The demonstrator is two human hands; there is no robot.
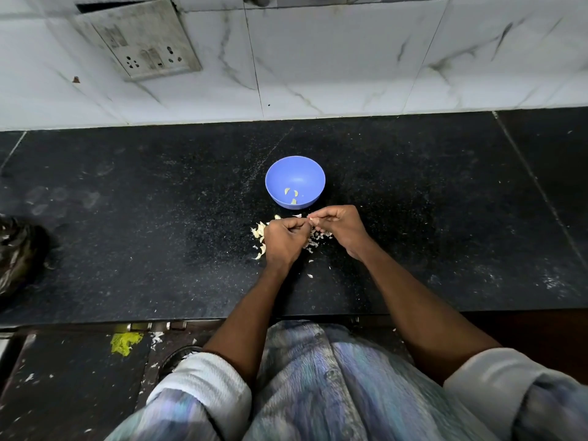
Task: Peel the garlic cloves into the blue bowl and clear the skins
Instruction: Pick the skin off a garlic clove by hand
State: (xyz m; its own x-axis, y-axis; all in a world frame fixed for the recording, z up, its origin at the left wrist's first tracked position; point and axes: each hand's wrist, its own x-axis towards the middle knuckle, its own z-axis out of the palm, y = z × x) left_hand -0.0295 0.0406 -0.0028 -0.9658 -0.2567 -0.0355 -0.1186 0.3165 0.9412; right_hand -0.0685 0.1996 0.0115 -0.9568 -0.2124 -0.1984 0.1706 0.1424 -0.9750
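Garlic clove sits pinched between both hands, just short of the blue bowl and above the counter. Head view, the only one I have.

Left hand: fingers curled in tight, tips meeting the clove. Right hand: thumb and forefinger nipped on the clove's pale end. I judge both are holding it, mid-peel.

Handling, my guess: clove is light, firm, small enough to slip once bare; skin is papery, tears in flakes, clings to damp fingers. Best hold is at the two ends, nail working the skin from the tip.

Beyond the grip, in the bowl: three peeled cloves on its floor. Under and left of the grip: unpeeled cloves. Under the right hand: loose skins, a few strays nearer me.

Far left of the grip: dark bag at the counter edge. Switch plate on the wall beyond. Nothing stands between grip and bowl.
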